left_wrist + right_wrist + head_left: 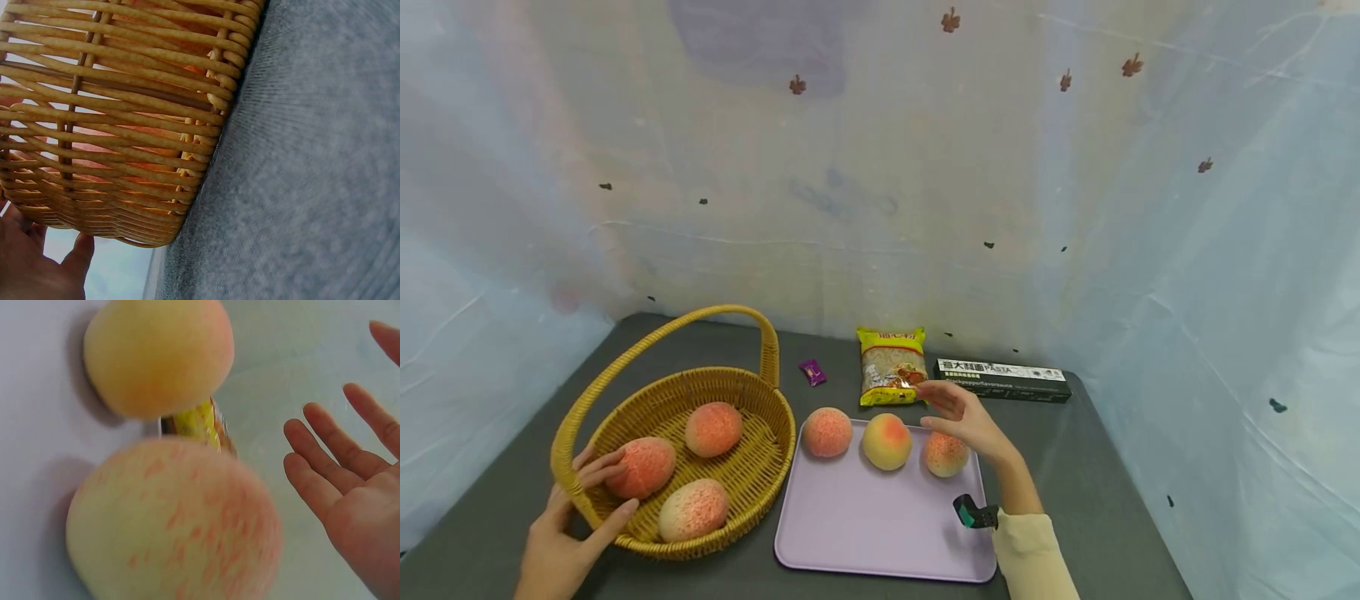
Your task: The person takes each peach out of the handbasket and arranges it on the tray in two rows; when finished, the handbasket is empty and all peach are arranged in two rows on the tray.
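In the head view a yellow wicker basket (752, 450) with a tall arched handle stands at the left, holding three peaches. My left hand (561, 533) reaches over its near-left rim beneath the handle. The fingers extend to the leftmost red peach (643, 468), and the thumb is spread apart near its lower side. Whether they press on the peach is unclear. The wicker side (112, 125) hides most of that hand in the left wrist view. My right hand (966, 421), fingers loosely extended and holding nothing, hovers by the speckled peach (946, 456) at the tray's back right.
A lilac tray (880, 533) also bears a red peach (827, 432) and a yellow peach (887, 442) along its back edge. Behind it lie a yellow food packet (891, 367), a black pasta box (1007, 381) and a small purple wrapper (812, 372).
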### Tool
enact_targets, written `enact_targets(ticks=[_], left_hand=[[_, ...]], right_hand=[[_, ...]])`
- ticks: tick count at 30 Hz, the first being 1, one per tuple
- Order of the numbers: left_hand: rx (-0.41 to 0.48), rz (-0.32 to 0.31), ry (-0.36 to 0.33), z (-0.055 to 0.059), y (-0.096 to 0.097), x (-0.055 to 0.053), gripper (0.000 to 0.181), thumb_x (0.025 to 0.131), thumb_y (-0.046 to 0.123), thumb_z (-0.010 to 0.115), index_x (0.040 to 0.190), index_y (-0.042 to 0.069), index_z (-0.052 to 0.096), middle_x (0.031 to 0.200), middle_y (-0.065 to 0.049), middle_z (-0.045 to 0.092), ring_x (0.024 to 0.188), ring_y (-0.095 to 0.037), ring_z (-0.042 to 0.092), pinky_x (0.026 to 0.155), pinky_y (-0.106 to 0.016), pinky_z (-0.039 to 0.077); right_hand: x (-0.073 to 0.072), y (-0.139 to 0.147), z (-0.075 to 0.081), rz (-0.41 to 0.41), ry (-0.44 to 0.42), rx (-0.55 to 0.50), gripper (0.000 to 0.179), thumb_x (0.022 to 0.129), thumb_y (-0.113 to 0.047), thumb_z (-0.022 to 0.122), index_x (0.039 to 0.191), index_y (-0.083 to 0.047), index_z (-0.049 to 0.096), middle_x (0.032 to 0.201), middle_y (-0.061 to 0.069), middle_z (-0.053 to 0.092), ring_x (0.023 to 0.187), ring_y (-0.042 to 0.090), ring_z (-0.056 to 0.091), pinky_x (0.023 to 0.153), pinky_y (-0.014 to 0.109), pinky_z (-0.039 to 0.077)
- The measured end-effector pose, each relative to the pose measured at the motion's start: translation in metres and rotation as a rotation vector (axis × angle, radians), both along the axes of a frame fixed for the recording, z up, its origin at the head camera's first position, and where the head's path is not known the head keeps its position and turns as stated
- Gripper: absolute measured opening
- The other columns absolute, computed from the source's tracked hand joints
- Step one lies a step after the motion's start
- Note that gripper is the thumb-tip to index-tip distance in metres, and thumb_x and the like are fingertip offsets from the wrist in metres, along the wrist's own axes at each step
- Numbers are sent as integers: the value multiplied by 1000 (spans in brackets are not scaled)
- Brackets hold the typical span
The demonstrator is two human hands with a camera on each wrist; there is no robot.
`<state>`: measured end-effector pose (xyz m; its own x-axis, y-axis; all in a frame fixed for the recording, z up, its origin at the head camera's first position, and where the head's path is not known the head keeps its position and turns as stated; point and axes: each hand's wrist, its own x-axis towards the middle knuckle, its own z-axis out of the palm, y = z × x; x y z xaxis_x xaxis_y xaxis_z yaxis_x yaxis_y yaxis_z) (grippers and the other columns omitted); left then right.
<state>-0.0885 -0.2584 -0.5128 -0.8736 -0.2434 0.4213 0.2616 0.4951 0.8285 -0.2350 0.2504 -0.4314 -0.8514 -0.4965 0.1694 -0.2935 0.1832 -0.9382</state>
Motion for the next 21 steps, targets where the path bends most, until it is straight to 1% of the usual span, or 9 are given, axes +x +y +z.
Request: enact_targets(ticks=[3,9,11,16,19,21], left_hand=[[-11,7,-14,0,0,0,53,86,-6,74,135,2,58,145,3,51,147,-4,19,102,-1,23],[-21,7,-6,1,-1,0,53,85,-6,75,135,3,59,145,3,52,146,-4,20,103,-1,22],[-20,5,-4,1,0,1,53,85,-6,75,135,2,59,145,3,51,146,-4,20,103,-1,22],[-18,9,4,1,0,1,52,85,-6,76,134,2,59,144,3,53,146,-3,21,103,-1,21],[-21,15,-1,0,0,0,52,85,-5,76,134,3,59,144,4,52,146,-3,21,103,-1,21],[-20,14,-2,0,0,0,52,85,-5,76,134,3,59,144,4,52,145,-2,21,103,-1,21]], right_hand=[[-2,-9,6,9,-17,5,52,91,-3,71,139,3,50,140,24,51,137,43,42,116,54,30],[-7,-25,14,72,-19,-1,54,92,-5,70,140,8,48,142,31,46,136,41,42,117,55,27],[-9,-29,15,81,-20,-1,55,93,-6,71,140,8,47,142,30,47,136,40,43,117,56,27],[-15,-44,15,106,-39,-23,57,92,-6,71,141,9,46,141,25,51,134,47,42,115,58,30],[-17,-54,16,127,-33,-31,55,92,-4,71,140,9,47,137,21,55,132,50,42,114,56,33],[-18,-62,16,142,-25,-30,53,92,-3,71,139,8,49,135,19,57,131,49,45,113,54,34]])
